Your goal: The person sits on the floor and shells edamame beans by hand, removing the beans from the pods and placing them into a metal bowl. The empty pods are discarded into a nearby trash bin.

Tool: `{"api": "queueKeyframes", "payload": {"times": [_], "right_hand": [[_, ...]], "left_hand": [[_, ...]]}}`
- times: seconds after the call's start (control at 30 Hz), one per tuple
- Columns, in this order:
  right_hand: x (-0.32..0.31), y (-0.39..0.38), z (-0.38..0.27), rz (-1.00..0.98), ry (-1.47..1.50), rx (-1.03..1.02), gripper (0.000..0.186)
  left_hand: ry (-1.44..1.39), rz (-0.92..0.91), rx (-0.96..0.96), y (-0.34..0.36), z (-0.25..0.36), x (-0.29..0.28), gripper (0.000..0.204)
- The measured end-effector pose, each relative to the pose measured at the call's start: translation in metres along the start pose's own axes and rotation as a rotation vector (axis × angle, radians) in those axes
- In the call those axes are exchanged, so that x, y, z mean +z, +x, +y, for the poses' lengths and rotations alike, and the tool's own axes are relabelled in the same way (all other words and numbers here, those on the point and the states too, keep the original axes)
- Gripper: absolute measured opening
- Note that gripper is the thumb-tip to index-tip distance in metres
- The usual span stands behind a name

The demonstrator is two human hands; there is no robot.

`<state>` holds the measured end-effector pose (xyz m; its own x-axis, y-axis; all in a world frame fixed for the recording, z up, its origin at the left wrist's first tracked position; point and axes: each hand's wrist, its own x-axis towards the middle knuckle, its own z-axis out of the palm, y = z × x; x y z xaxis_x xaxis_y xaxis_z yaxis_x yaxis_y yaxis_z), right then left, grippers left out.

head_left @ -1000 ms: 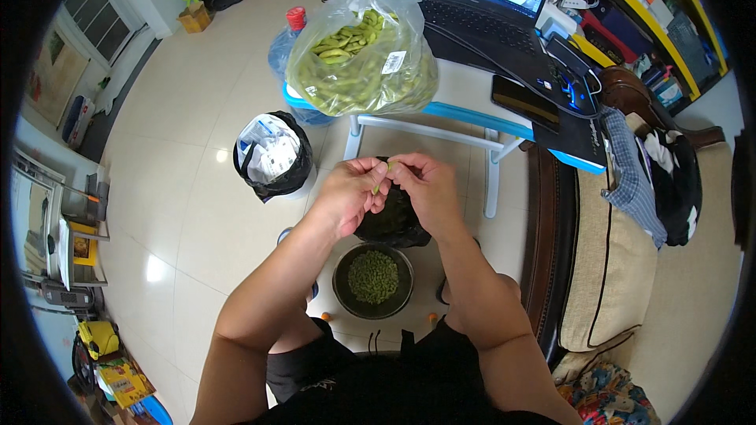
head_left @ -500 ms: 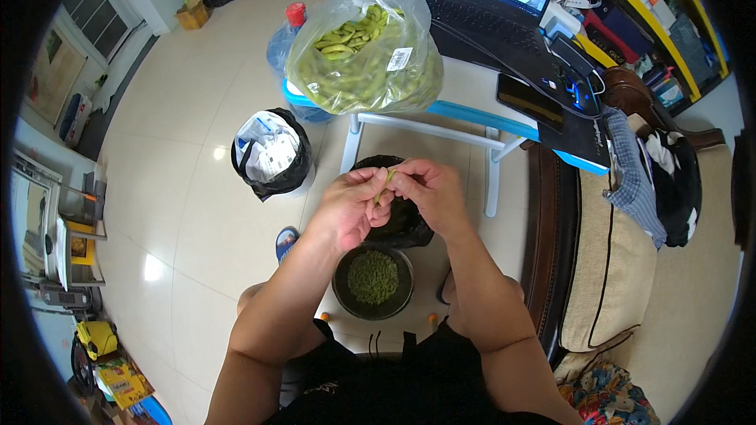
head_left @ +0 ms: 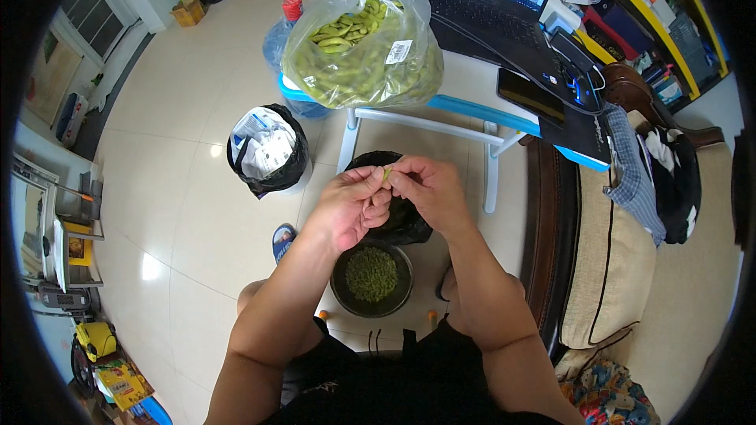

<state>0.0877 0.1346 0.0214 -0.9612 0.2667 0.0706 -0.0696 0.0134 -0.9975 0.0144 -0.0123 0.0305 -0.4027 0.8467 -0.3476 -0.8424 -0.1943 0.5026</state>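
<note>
Green on show, but less of it than ½ sec ago: seeing just a short bit of the pod [head_left: 386, 176] now, pinched betw. thumbs & index fingers of L hand [head_left: 351, 201] and R hand [head_left: 431, 190]. Holding it up above the black bag [head_left: 407, 228], beyond the bowl [head_left: 404, 271] of green beans [head_left: 370, 275]. Reads as mid-squeeze, prob. not emptied yet. Pointing approx. fore-aft along its long axis, but mostly covered, so can't tell which end leads. Keeping other L fingers curled in.
</note>
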Motion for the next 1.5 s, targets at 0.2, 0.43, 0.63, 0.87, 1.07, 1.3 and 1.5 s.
{"api": "queueKeyframes", "payload": {"times": [0.2,0.43,0.63,0.87,1.07,1.3,1.5], "right_hand": [[0.002,0.003,0.002,0.040,-0.103,-0.007,0.008],[0.011,0.003,0.012,0.104,-0.100,-0.053,0.007],[0.013,0.002,0.009,0.132,-0.091,-0.084,0.007],[0.007,0.003,0.007,0.086,-0.292,-0.084,0.005],[0.000,0.003,0.004,0.004,0.077,0.046,0.012],[-0.006,0.003,-0.001,-0.073,0.023,0.027,0.013],[-0.004,0.002,-0.005,-0.048,-0.073,0.001,0.010]], "left_hand": [[-0.013,-0.016,-0.005,0.002,-0.001,-0.005,0.016],[-0.086,-0.056,-0.038,0.006,-0.001,-0.014,0.015],[-0.101,-0.073,-0.041,0.008,-0.005,-0.018,0.016],[-0.066,-0.073,-0.051,0.008,-0.005,-0.017,0.016],[-0.079,-0.108,-0.033,0.006,0.000,-0.011,0.015],[-0.106,-0.132,-0.053,0.004,0.000,-0.012,0.016],[-0.114,-0.147,-0.056,0.004,0.000,-0.014,0.016]]}}
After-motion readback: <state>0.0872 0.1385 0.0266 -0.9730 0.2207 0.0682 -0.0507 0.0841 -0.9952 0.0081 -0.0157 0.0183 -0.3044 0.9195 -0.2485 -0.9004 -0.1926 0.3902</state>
